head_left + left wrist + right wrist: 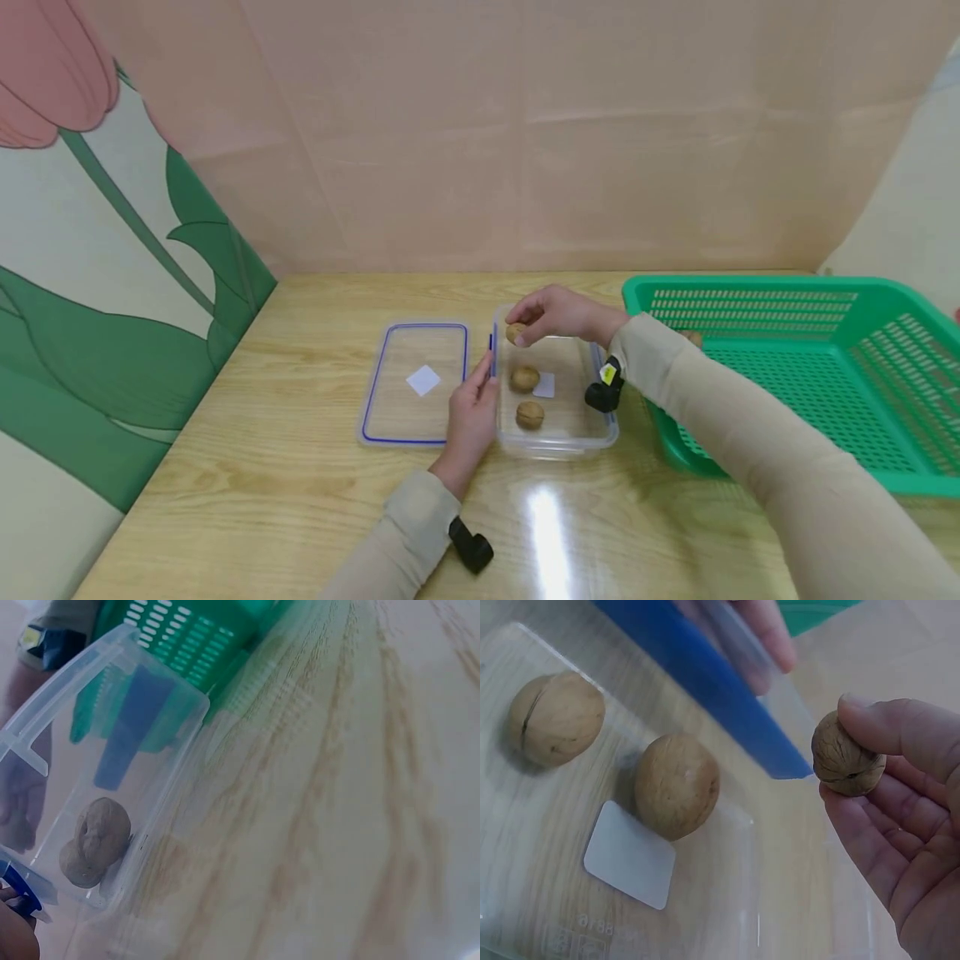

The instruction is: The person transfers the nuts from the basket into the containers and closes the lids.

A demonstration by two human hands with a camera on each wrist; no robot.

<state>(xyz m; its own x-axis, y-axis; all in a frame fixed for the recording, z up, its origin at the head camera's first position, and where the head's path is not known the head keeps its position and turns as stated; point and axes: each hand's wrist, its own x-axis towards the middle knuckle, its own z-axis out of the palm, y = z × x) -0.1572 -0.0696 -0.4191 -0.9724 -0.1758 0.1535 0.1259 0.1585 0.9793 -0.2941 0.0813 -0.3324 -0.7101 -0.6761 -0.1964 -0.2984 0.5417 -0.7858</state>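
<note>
My right hand (558, 312) pinches a walnut (847, 756) between thumb and fingers, over the back left part of a clear plastic box (558, 443). Inside the box lie two more walnuts: one walnut (524, 380) beside a white label, another walnut (530, 415) nearer the front. My left hand (474, 412) rests along the box's left side, fingers extended by a blue-edged side latch (712, 682). From the left wrist, the two walnuts in the box (101, 836) overlap each other through the clear wall, and only a little of the left hand shows.
A clear lid (415, 350) with a blue seal and a white label lies flat left of the box. To the right stands a large green basket (750, 287), with part of a walnut (692, 337) showing behind the right sleeve. A wall rises behind the wooden table (285, 400).
</note>
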